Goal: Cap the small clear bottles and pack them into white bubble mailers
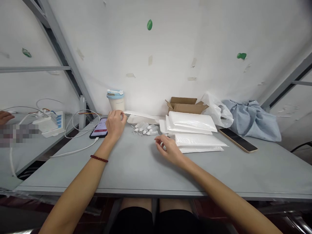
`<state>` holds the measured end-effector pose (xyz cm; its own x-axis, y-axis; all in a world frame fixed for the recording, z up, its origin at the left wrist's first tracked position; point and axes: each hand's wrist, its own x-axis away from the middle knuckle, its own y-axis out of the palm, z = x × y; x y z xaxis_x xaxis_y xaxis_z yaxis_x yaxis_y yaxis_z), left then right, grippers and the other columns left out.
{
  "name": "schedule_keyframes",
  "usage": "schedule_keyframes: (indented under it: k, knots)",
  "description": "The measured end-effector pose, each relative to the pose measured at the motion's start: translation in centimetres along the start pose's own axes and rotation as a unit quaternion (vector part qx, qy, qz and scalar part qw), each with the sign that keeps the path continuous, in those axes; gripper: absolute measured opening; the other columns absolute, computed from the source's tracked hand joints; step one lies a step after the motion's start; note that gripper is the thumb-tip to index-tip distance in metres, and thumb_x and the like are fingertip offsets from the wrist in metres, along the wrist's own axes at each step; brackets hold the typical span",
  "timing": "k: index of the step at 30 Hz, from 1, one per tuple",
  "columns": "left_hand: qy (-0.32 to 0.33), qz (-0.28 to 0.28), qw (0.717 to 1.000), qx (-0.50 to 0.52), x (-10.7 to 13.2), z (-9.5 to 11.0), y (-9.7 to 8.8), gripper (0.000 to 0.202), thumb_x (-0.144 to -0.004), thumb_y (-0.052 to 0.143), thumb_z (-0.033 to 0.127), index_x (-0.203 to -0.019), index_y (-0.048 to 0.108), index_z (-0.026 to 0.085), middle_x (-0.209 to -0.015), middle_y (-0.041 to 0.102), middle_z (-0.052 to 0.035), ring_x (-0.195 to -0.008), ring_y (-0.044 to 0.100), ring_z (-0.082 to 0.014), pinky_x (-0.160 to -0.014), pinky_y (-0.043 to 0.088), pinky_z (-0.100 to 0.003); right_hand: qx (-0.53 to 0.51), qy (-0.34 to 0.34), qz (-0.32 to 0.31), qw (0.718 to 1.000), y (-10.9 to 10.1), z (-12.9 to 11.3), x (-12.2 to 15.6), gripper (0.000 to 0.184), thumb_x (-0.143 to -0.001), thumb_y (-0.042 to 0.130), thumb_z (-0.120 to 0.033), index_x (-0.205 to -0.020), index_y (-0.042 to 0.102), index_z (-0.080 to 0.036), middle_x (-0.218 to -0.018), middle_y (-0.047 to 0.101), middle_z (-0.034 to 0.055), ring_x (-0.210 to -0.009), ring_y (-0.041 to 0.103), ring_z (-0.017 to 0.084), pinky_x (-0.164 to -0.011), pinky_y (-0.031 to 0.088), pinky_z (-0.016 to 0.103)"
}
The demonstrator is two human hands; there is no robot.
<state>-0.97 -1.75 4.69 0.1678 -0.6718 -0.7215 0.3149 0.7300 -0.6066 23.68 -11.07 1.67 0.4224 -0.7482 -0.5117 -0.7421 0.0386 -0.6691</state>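
Observation:
My left hand (115,123) is closed, its thumb and fingers pinching the end of a white padded envelope (142,114) near the wall. Just in front of that envelope lies a small pile of white cylindrical pieces with thin loops (145,128). My right hand (170,149) holds nothing; its fingers are bent and apart, low over the table right of the pile. Beside it, several white bubble mailers (192,123) lie in an uneven stack, and its fingers partly hide their left edge.
A lidded cup (116,101), a phone (99,127) and a white cable (75,152) are at left. An opened cardboard box (186,108), a plastic bag (216,109), a dark-screened phone (237,139) and a blue cloth bundle (253,120) are at right. Another person's hand (5,117) shows far left.

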Motion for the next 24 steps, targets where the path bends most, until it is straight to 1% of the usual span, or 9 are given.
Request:
schedule_keyframes:
  k: [3, 7, 8, 10, 13, 17, 20, 22, 24]
  knots:
    - [-0.03, 0.019, 0.999, 0.017, -0.1, 0.1, 0.0, 0.015, -0.083, 0.044, 0.023, -0.087, 0.057, 0.017, -0.092, 0.062, -0.01, -0.092, 0.055, -0.0239, -0.078, 0.041, -0.034, 0.003, -0.039, 0.017, 0.999, -0.1, -0.4, 0.1, 0.015, -0.085, 0.04, -0.017, -0.095, 0.051, -0.019, -0.085, 0.058, 0.0056, -0.075, 0.056, 0.013, -0.062, 0.047, 0.025]
    - [-0.104, 0.04, 0.992, 0.052, -0.5, -0.3, -0.3, 0.015, -0.084, 0.043, 0.025, -0.088, 0.056, 0.018, -0.093, 0.062, -0.0095, -0.091, 0.056, -0.0237, -0.082, 0.041, -0.035, 0.038, -0.078, 0.012, 0.996, 0.0, -0.9, 0.4, 0.017, -0.086, 0.04, -0.016, -0.099, 0.05, -0.018, -0.091, 0.058, 0.0081, -0.08, 0.057, 0.015, -0.066, 0.049, 0.027]
    - [-0.108, 0.047, 0.991, 0.062, -0.6, -0.3, -0.3, 0.015, -0.084, 0.043, 0.025, -0.087, 0.056, 0.018, -0.094, 0.062, -0.0097, -0.092, 0.056, -0.0236, -0.083, 0.041, -0.034, 0.056, -0.091, 0.014, 0.994, 0.0, -1.0, 0.4, 0.018, -0.086, 0.04, -0.016, -0.101, 0.049, -0.018, -0.094, 0.058, 0.0093, -0.083, 0.058, 0.016, -0.068, 0.05, 0.028]
    - [-0.09, 0.063, 0.99, 0.084, -0.5, -0.1, -0.4, 0.015, -0.085, 0.043, 0.026, -0.087, 0.056, 0.018, -0.094, 0.061, -0.0095, -0.093, 0.055, -0.0228, -0.084, 0.041, -0.034, 0.096, -0.119, 0.029, 0.988, 0.1, -1.1, 0.4, 0.023, -0.086, 0.04, -0.015, -0.107, 0.048, -0.018, -0.1, 0.057, 0.0116, -0.093, 0.057, 0.018, -0.073, 0.051, 0.031]
    - [-0.014, 0.092, 0.987, 0.127, 0.1, 1.2, -0.5, 0.016, -0.088, 0.042, 0.027, -0.089, 0.055, 0.018, -0.093, 0.06, -0.0083, -0.092, 0.054, -0.0209, -0.084, 0.042, -0.033, 0.151, -0.154, 0.074, 0.974, 0.0, -1.2, 0.3, 0.028, -0.085, 0.04, -0.013, -0.112, 0.047, -0.017, -0.107, 0.055, 0.0145, -0.104, 0.053, 0.022, -0.079, 0.051, 0.034]
    - [0.128, 0.115, 0.966, 0.193, 1.5, 3.7, -0.6, 0.017, -0.089, 0.041, 0.027, -0.09, 0.056, 0.018, -0.09, 0.059, -0.0083, -0.091, 0.053, -0.0202, -0.084, 0.042, -0.034, 0.229, -0.199, 0.145, 0.942, -0.6, -1.0, 0.1, 0.035, -0.084, 0.038, -0.007, -0.117, 0.048, -0.016, -0.118, 0.052, 0.0165, -0.124, 0.041, 0.026, -0.092, 0.046, 0.042]
    - [0.243, 0.078, 0.946, 0.2, 2.7, 5.2, -0.5, 0.012, -0.086, 0.047, 0.023, -0.088, 0.058, 0.021, -0.092, 0.06, -0.0083, -0.091, 0.053, -0.0203, -0.082, 0.042, -0.036, 0.274, -0.205, 0.182, 0.922, -1.3, -0.8, 0.1, 0.04, -0.084, 0.039, -0.006, -0.12, 0.048, -0.022, -0.126, 0.05, 0.0119, -0.131, 0.033, 0.025, -0.098, 0.04, 0.044]
    - [0.299, 0.034, 0.932, 0.203, 3.3, 5.8, -0.3, 0.012, -0.084, 0.048, 0.02, -0.086, 0.06, 0.022, -0.094, 0.06, -0.0083, -0.091, 0.053, -0.0203, -0.081, 0.043, -0.036, 0.314, -0.181, 0.221, 0.905, -1.9, -0.5, 0.0, 0.038, -0.084, 0.042, -0.006, -0.116, 0.05, -0.024, -0.126, 0.051, 0.0103, -0.129, 0.035, 0.026, -0.097, 0.036, 0.045]
    - [0.326, 0.0, 0.921, 0.215, 3.9, 6.2, -0.2, 0.013, -0.083, 0.048, 0.019, -0.082, 0.061, 0.022, -0.095, 0.06, -0.0088, -0.091, 0.054, -0.0205, -0.082, 0.044, -0.037, 0.366, -0.138, 0.249, 0.886, -2.4, 0.0, -0.3, 0.03, -0.085, 0.042, -0.006, -0.106, 0.055, -0.023, -0.121, 0.055, 0.0101, -0.122, 0.043, 0.026, -0.096, 0.031, 0.046]
